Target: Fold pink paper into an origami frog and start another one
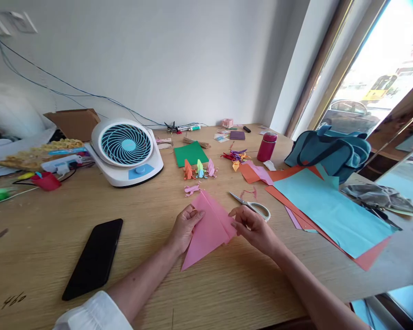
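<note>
A folded sheet of pink paper [209, 224] is held between my two hands just above the table, with a crease running down from its top corner. My left hand [186, 224] pinches its left edge, thumb on top. On the other side, the fingers and thumb of my right hand [253, 227] close on the right corner. Scissors [253, 206] with white handles lie just beyond my right hand. Past the paper's tip lies a small pink folded paper figure [192, 189]. Behind it stand an orange figure [187, 169], a green one [200, 168] and another pink one [211, 168].
A black phone [93, 259] lies left of my left arm. The white fan [127, 151] stands further back. Large blue paper sheets [333, 206] over orange ones cover the right side, near a teal bag [325, 151] and a red bottle [267, 146]. Green paper [191, 153] lies behind the figures.
</note>
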